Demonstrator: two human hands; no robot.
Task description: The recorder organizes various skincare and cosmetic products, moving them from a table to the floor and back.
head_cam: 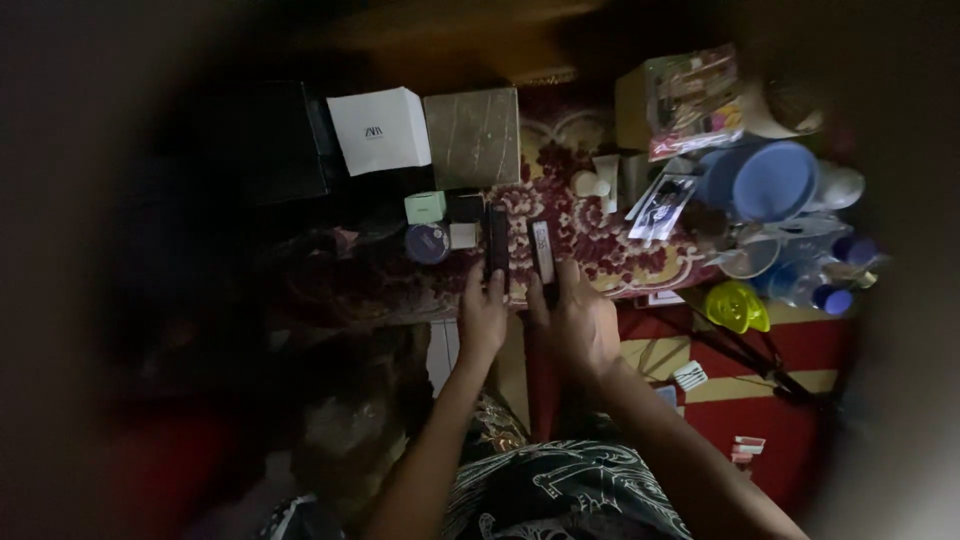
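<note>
Cloth: a dark red patterned cloth [610, 255] with cream flowers covers the worktop across the middle of the frame; everything else lies on it or beside it
Boxes: a white box [379, 130] at upper centre-left, a grey-brown marbled box [472, 137] just to its right, touching it or nearly so; a black box [285, 140] to the left, half lost in shadow
Blue bowl: a blue bowl [772, 180] at upper right among crowded clear containers; a packet with pink print [695, 100] above it
Yellow piece: a yellow-green plastic piece [737, 306] at right of centre, at the cloth's edge
Left hand: the left hand [483, 315] at centre, fingers stretched forward and resting on the lower end of a slim dark case [496, 243]; not wrapped round it; whether it grips cannot be told
Right hand: the right hand [575, 325] just beside the left, apart from it; its fingertips pressing the lower end of a slim dark case with a pale label [542, 252]; a clamp cannot be told
Cases: both lie upright in the frame, side by side, near each other, just below centre-top
Small things: a round purple tin [427, 243], a mint-green small box [425, 207] above it, a white tube [607, 180] right of centre
</note>
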